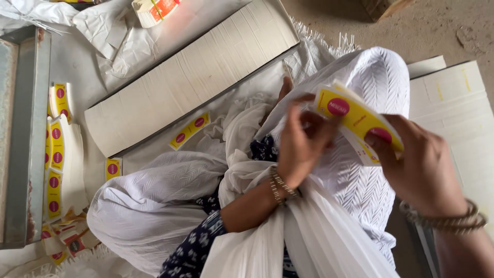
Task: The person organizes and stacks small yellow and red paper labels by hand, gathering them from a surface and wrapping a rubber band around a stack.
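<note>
Head view — label stack point(355, 121) seemingly between both hands

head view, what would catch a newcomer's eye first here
The yellow label stack with red ovals, held at upper right between the left hand and right hand, stands out against the white cloth over the lap. A long white card stack lies diagonally at top centre.

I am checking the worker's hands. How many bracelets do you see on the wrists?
2: one beaded bracelet on the left wrist and one bangle on the right wrist. The sleeve may hide more.
</note>
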